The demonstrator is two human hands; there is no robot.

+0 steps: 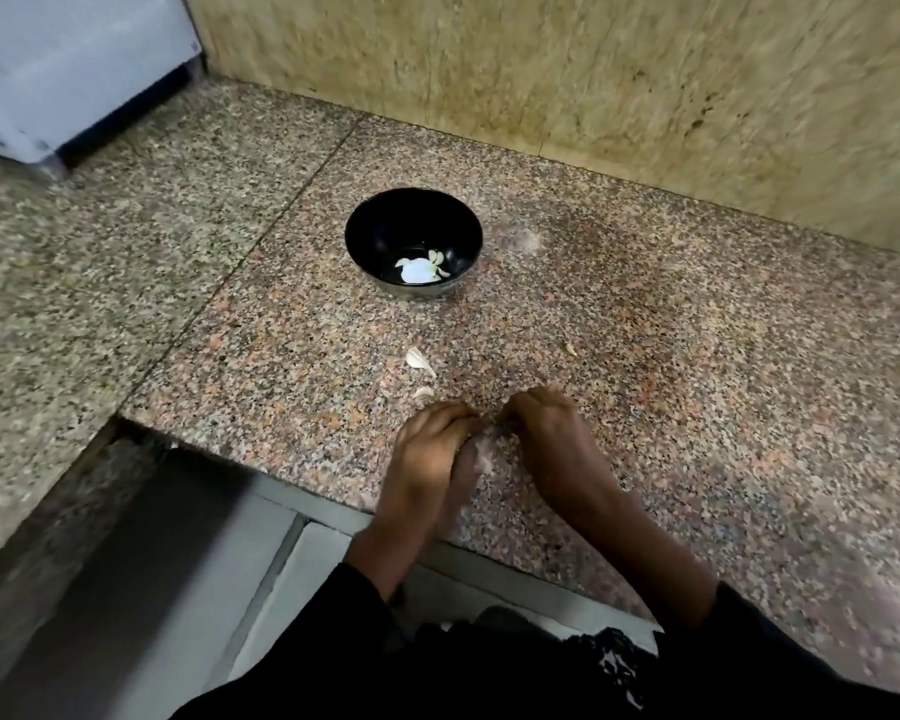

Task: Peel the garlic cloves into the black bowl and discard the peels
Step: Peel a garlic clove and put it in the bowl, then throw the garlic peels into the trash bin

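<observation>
Head cam, looking down at a speckled granite counter. Both hands are right by the counter's near edge, fingertips almost meeting. The left hand has its fingers curled down and in, and the right hand is curled the same way toward it. It looks like they're working something small between them, but the frame is pretty blurry there and I honestly can't tell what either hand has hold of, or if it's really pinched. There's a pale smudge just under the left fingers, could be peel or a clove, can't say.

The black bowl sits further back, toward the middle of the counter and well apart from the hands. Inside it are a few peeled garlic cloves on the bottom, next to a bright glare spot.

Between bowl and hands, a garlic clove lies loose on the counter, with a smaller pale piece just beyond the left fingertips. A tiny bit lies off to the right.

Tan stone wall runs along the back edge, and a white appliance sits at the far left corner. Black sleeves at the bottom.
</observation>
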